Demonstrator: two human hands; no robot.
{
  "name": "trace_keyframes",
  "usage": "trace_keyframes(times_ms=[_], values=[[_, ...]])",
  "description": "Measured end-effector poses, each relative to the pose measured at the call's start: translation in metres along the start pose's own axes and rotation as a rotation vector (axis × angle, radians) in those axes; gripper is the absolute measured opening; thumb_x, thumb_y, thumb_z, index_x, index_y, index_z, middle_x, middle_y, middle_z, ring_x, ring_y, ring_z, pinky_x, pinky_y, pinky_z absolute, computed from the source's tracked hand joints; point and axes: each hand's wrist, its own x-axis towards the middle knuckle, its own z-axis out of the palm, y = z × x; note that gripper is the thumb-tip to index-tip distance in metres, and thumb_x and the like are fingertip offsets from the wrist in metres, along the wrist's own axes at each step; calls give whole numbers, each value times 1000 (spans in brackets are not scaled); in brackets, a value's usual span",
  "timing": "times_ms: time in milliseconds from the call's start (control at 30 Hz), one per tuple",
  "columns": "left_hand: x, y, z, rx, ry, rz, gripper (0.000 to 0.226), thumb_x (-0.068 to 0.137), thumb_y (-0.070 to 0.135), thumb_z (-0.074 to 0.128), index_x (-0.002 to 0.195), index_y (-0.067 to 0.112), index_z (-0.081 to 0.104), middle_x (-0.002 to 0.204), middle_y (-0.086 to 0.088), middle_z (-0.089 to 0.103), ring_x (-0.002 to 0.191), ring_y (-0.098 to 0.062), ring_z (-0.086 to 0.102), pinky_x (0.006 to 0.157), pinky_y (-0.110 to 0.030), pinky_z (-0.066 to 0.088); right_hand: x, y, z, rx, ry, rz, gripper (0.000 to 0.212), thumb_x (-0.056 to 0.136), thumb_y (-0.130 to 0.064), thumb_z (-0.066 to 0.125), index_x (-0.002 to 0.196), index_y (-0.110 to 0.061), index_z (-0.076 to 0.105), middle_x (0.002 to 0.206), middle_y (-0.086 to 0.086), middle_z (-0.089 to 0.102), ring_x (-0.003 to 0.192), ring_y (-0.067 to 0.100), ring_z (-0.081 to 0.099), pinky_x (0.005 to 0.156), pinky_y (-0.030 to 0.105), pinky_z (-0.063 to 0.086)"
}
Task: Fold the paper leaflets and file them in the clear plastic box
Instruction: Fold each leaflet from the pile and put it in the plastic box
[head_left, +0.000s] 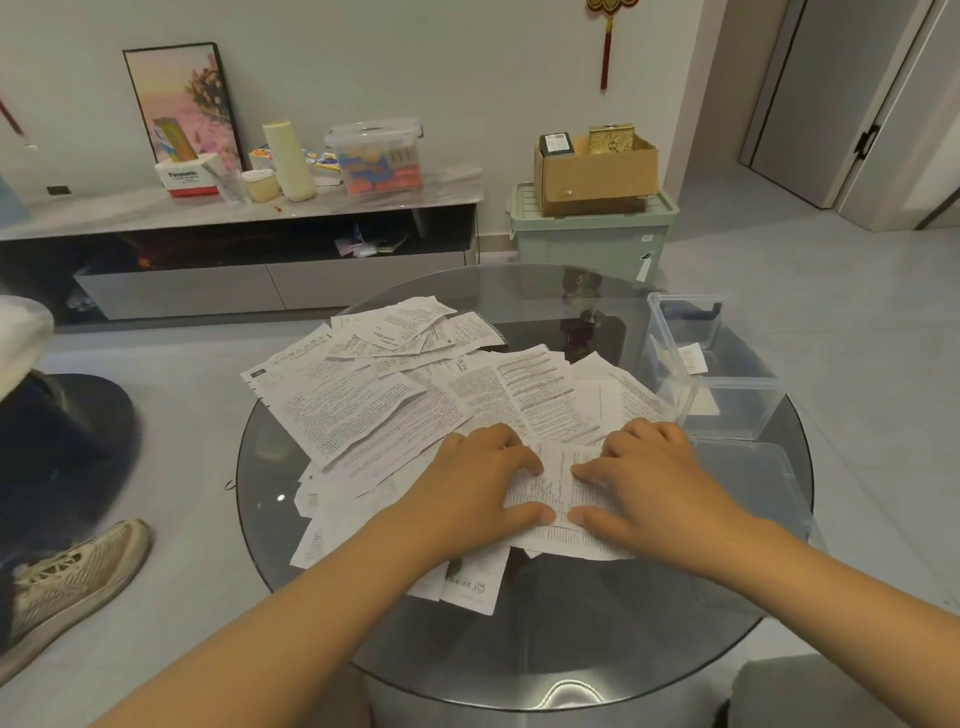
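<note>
Head view, lower centre: your left hand (483, 483) and right hand (654, 478) press fingertips on one white printed leaflet (558, 493); loose sheets beneath may slide, skewing the crease. Clear plastic box (727, 410) sits centre right.

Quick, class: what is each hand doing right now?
Left hand: open, fingers pressing flat on the white printed paper leaflet.
Right hand: open, pressing the same leaflet.

A round dark glass table (415, 613) carries a loose spread of printed paper leaflets (395, 400) across its middle and left side. A clear plastic box (727, 410) stands at its right edge.
</note>
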Motion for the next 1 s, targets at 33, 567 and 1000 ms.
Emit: trace_keyframes(times_ms=[33,567,1000], values=[[-1,-1,-1,-9,0,9,45,86,54,55,126,33,53,127,13,44,118,-7,39,104,-26,23,-1,0,-1,11,-14,-27,55,86,-64,41,135,-37,45,115,-10,47,115,13,31,100,30,17],[-17,-8,1,-244,-134,26,52,70,63,69,115,38,62,140,22,33,132,-6,28,111,-32,28,-4,6,2,270,28,-309,25,90,-46,52,102,-33,70,105,-16,63,107,0,45,89,5,20],[-13,-5,-6,-324,46,-79,19,88,31,60,97,16,68,92,4,63,84,-11,58,80,-36,49,22,1,-5,689,13,-53,27,80,-60,52,91,-38,62,90,-8,68,84,11,61,79,30,50]])
